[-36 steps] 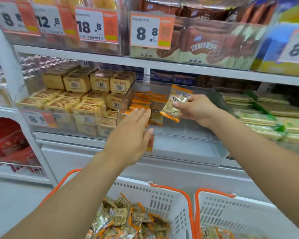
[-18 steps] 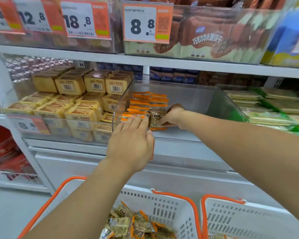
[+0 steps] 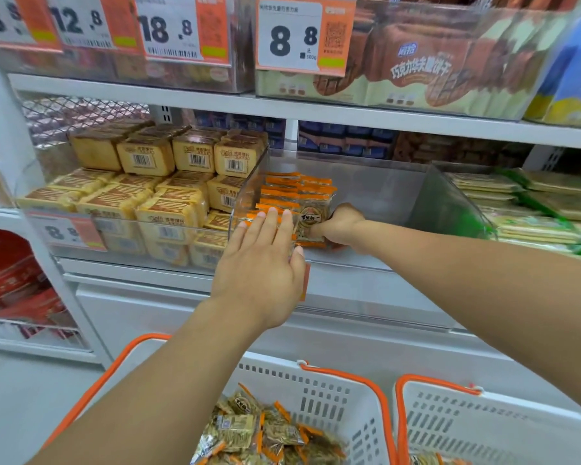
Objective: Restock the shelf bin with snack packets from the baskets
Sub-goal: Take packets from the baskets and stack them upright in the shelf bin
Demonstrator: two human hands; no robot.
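A clear shelf bin (image 3: 383,196) on the middle shelf holds a row of orange-edged snack packets (image 3: 282,193) at its left side. My right hand (image 3: 341,228) reaches into the bin and grips a snack packet (image 3: 311,219) standing at the front of that row. My left hand (image 3: 262,260) is flat with straight fingers against the bin's front wall, fingertips by the packets. Below, the left white basket (image 3: 316,394) with orange handles holds several loose packets (image 3: 262,431). A second basket (image 3: 477,424) sits at the lower right, with a few packets at its bottom edge.
Yellow boxed cakes (image 3: 155,189) fill the bin to the left; green packs (image 3: 534,209) fill the one to the right. Price tags (image 3: 296,35) hang on the upper shelf, in front of brown biscuit packs. Red packages (image 3: 10,280) sit at the lower left.
My right hand carried the packet from above the bin's rim down into it and set it at the front of the row. My left hand moved forward against the bin's front.
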